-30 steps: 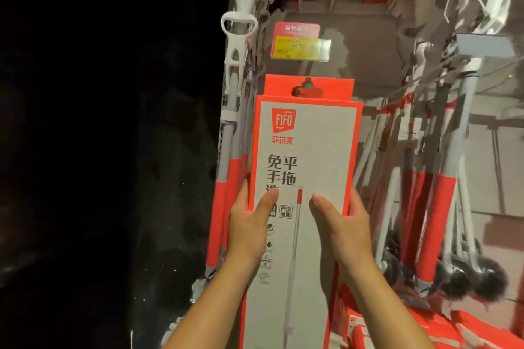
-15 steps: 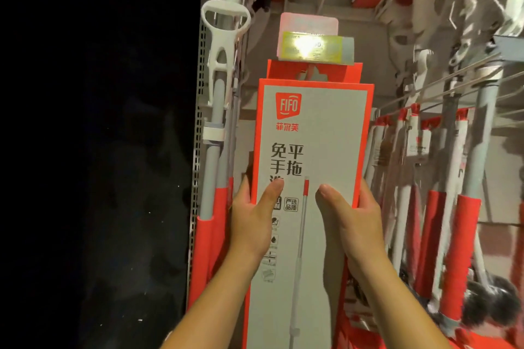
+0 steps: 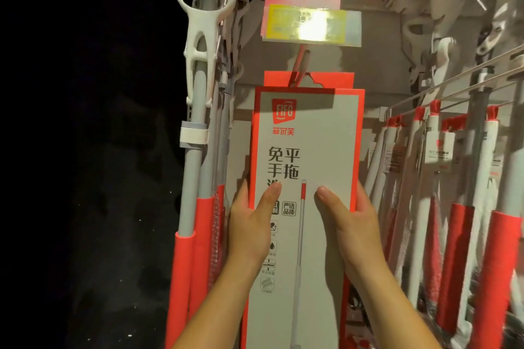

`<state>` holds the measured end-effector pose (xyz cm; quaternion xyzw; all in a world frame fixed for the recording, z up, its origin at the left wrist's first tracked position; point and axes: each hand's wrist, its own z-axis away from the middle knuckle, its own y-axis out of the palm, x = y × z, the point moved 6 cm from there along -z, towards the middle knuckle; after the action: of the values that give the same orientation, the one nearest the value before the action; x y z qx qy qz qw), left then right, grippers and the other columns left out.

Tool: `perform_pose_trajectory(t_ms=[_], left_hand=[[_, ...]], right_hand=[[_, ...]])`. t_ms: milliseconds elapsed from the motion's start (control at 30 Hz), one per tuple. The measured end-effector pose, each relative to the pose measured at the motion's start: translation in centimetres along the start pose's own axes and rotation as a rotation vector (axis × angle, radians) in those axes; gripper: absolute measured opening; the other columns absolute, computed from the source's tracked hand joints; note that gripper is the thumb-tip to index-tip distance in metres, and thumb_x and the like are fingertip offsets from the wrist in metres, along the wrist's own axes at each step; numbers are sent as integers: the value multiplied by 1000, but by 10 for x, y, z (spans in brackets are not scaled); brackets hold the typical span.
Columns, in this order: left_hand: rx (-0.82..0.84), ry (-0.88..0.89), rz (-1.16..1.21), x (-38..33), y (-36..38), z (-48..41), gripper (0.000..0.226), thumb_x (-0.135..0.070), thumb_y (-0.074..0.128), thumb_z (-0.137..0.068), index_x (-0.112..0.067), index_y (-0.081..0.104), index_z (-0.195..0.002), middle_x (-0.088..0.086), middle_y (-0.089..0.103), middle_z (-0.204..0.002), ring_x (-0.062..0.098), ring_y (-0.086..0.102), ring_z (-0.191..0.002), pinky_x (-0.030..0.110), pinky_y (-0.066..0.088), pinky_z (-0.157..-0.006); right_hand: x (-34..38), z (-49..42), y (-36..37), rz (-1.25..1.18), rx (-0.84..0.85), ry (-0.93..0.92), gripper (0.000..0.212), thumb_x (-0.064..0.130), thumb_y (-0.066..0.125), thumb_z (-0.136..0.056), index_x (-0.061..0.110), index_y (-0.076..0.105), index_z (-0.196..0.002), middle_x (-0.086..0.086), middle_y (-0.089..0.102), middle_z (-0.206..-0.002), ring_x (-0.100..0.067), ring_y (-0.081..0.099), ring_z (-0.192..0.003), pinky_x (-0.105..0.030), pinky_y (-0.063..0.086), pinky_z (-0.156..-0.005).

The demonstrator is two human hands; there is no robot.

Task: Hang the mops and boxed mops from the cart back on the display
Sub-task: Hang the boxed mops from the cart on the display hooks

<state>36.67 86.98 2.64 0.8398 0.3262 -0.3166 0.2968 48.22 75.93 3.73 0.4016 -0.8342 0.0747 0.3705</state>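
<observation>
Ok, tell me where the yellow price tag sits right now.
In the head view, the yellow price tag hangs top centre, directly above the boxed mop, right of the white loop handle.

Red-bordered white boxed mop (image 3: 320, 127), pink-yellow price tag (image 3: 303, 14)

1 head-worn wide-angle view — facing forward at the display (image 3: 380, 65), close up.
</observation>
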Motion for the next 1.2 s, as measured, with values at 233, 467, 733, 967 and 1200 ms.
perform_pose_trajectory(t_ms=[233,467,733,967,1200], left_hand=[[-55,23,-128,22,2,-19,30,-24,59,-92,-25,62,-121,-12,72,-108,4,67,-102,18,53,-82],[-140,127,-314,26,-2,-24,59,-61,60,-76,-28,62,-124,-4,62,-123,-4,57,-111,16,46,-92],[-167,92,-265,36,-7,-10,29,-20,56,-95,-26,62,-122,-8,66,-120,-2,61,-109,15,48,-90],[-116,47,-361,29,-19,8,40,-23,56,-96,-32,53,-134,-13,62,-126,2,57,-117,35,48,-101],[23,9,-533,12,-27,35,50,-32,56,-94,-46,40,-139,-20,52,-134,-2,49,-123,34,45,-104]], right_hand=[[-31,-24,-6,101,-6,-4,66,46,74,-71,34,53,-132,0,64,-121,-13,64,-109,-32,54,-90],[-50,-34,-8,190,7,-2,79,61,67,-65,33,48,-137,-3,57,-126,-13,61,-112,-42,50,-98],[-48,-28,-9,265,11,32,73,52,61,-79,31,38,-144,3,46,-133,20,46,-104,7,38,-73],[-42,-3,-2,308,28,36,65,53,51,-85,36,33,-146,14,48,-140,-1,45,-128,-32,38,-109],[-23,35,1,436,77,125,40,30,50,-96,48,39,-130,30,54,-119,11,51,-107,-9,38,-86]])
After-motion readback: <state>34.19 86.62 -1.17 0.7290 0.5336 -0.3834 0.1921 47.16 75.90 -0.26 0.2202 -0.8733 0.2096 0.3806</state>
